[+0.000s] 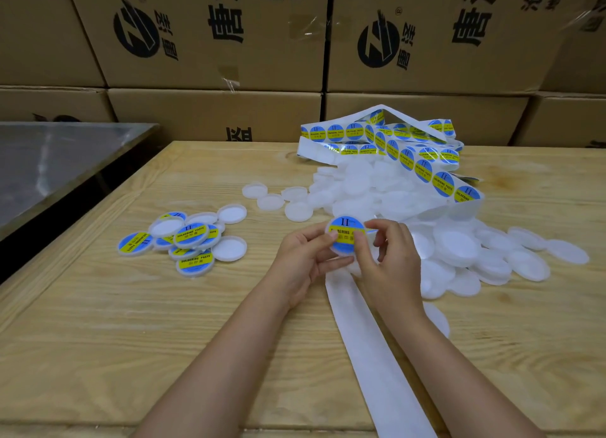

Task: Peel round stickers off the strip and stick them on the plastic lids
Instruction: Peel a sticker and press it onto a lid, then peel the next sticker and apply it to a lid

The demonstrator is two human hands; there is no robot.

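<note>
- Lid (346, 241), round white plastic, one: held up between both hands just above the surface (98, 339), with a blue-and-yellow round sticker (345, 224) on its face. We read "SOLDERING", partly hidden by the thumbs.
- Left hand (303, 260): fingers (323, 267) curled round the lid's left edge, thumb pressed on the sticker.
- Right hand (390, 257): fingers (382, 229) bent at the lid's right edge, thumb on the sticker.
- Sticker strip (423, 162): white backing loaded with stickers, looping over the far heap.
- Emptied backing (370, 355): bare white, running from under the hands to the near edge.
- Plain lids (393, 201): a heap right of and behind the hands, with a few strays on its left.
- Labelled lids (193, 237): a small cluster left of the hands, some face down, well apart from the heap.
- Cardboard boxes (213, 34): printed, stacked behind the surface.
- Metal table (49, 162): grey, at far left.
</note>
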